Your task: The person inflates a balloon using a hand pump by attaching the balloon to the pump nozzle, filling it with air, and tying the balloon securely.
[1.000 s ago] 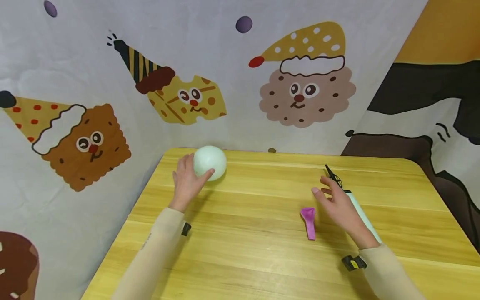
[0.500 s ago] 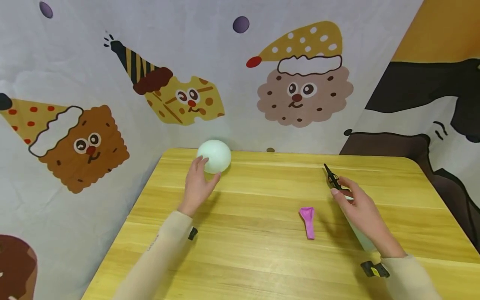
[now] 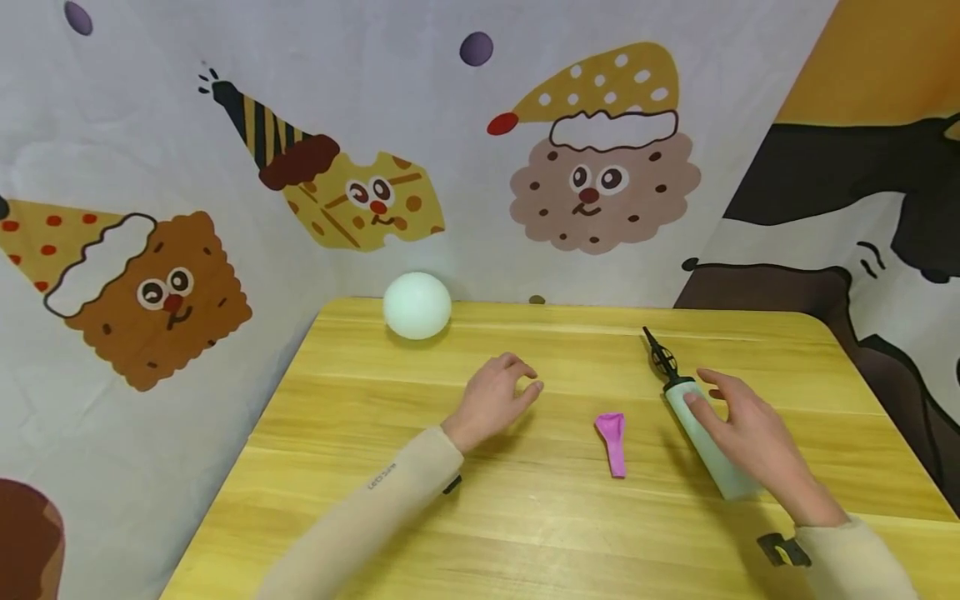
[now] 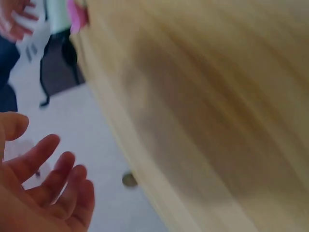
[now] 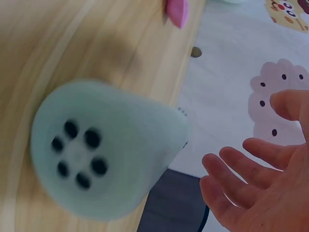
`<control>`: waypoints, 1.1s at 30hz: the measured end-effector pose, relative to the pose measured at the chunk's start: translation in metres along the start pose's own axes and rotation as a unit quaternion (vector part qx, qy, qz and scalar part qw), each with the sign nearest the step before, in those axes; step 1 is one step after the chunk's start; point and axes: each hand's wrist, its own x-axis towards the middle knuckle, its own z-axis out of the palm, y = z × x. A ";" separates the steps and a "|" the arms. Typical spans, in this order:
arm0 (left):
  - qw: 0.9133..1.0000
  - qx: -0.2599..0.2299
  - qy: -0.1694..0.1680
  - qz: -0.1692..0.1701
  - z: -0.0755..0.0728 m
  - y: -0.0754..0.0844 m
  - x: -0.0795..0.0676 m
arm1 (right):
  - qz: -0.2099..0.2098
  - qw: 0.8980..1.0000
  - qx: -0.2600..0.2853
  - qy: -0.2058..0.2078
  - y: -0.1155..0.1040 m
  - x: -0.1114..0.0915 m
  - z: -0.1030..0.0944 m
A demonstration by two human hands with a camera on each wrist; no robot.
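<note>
An inflated pale green balloon (image 3: 417,306) rests at the table's far left corner. My left hand (image 3: 495,398) is over the middle of the table, fingers loosely bent around nothing. To its right lies a limp pink balloon (image 3: 612,444). A mint green hand balloon pump (image 3: 705,442) with a black nozzle lies at the right, nozzle pointing to the back. Over the pump's body hovers my right hand (image 3: 757,429), fingers relaxed and apart. In the right wrist view, the end of the pump (image 5: 82,152) shows its round holes, with a gap between it and the fingers.
The wooden table (image 3: 525,533) ends at the back against a wall sheet (image 3: 480,167) printed with cartoon biscuits and cheese in party hats. A dark wrist strap piece (image 3: 783,550) hangs below the right wrist.
My left hand has let go of the inflated balloon and moved right and nearer. The balloon stays at the back. My right hand has drawn back from the pump's nozzle to over its body.
</note>
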 end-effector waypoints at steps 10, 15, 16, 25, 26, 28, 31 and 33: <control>0.984 0.109 -0.132 0.046 0.040 0.044 0.002 | 0.039 0.998 -0.032 -0.036 0.017 -0.002 -0.001; 0.976 0.155 -0.144 0.059 0.052 0.060 0.004 | 0.045 0.997 -0.038 -0.051 0.023 -0.004 0.000; 0.975 0.158 -0.146 0.058 0.055 0.063 0.005 | 0.046 0.997 -0.039 -0.052 0.024 -0.005 0.001; 0.964 0.205 -0.165 0.045 0.072 0.091 0.012 | 0.046 0.997 -0.039 -0.056 0.026 -0.008 0.001; 0.962 0.213 -0.165 0.044 0.073 0.093 0.013 | 0.046 0.997 -0.039 -0.056 0.027 -0.008 0.001; 0.959 0.230 -0.162 0.046 0.075 0.097 0.014 | 0.047 0.996 -0.040 -0.057 0.027 -0.008 0.001; 0.958 0.236 -0.158 0.046 0.078 0.100 0.015 | 0.050 0.996 -0.039 -0.058 0.029 -0.009 0.001; 0.958 0.232 -0.159 0.046 0.079 0.100 0.016 | 0.052 0.996 -0.038 -0.059 0.029 -0.009 0.001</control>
